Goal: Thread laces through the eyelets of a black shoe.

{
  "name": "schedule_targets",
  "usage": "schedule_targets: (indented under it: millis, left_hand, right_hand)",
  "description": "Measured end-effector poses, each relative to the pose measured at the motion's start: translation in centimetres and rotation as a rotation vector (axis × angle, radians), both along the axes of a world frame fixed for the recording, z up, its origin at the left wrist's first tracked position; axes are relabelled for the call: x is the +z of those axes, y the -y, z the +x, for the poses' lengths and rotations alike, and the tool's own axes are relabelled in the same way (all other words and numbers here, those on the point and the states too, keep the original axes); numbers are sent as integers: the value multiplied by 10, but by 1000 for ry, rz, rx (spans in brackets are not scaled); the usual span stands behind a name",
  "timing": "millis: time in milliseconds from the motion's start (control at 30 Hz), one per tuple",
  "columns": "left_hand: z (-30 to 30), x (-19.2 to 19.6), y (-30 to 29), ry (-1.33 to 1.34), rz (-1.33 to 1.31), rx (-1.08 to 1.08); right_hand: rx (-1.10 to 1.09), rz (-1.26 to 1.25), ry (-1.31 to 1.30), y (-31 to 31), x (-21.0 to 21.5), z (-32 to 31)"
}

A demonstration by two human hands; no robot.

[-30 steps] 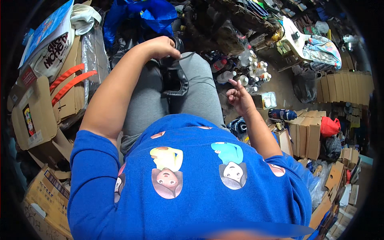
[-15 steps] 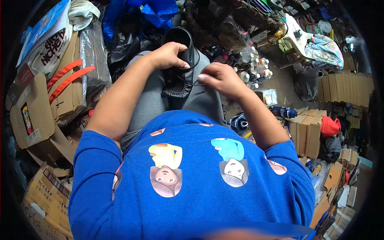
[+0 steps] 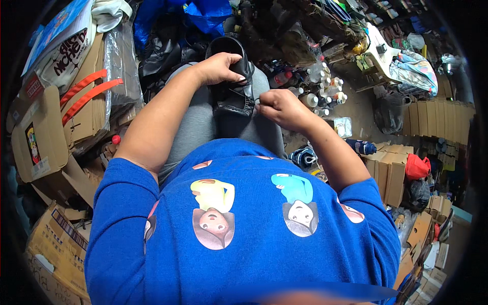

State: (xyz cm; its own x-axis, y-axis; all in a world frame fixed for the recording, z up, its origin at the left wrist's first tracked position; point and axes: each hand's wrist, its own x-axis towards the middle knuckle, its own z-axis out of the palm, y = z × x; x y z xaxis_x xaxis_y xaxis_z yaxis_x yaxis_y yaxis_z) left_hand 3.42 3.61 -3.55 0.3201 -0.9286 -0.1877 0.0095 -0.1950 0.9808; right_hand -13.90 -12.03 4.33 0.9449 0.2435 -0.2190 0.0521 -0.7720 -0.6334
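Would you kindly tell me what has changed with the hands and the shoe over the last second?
The right hand came in from pointing out to the side and now rests pinched at the black shoe, near its laces. The left hand, earlier draped over the shoe, now grips its opening from above. The shoe has stayed on the lap, and the cardboard boxes have not moved.

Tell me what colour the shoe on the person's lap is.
Black. The shoe shows best in the head view, the only one, held by the left hand.
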Motion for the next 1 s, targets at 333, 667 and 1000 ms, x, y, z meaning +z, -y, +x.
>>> schedule_targets:
  millis: [333,667,1000]
  left_hand:
    - [3,13,-5,143,67,9]
    - [18,42,-22,-146,92,-115]
    - [3,37,-33,70,10,-169]
  right_hand:
    - [-310,446,6,13,22,-31]
    - [-148,47,196,0,3,-11]
    - [-105,-25,145,2,4,-3]
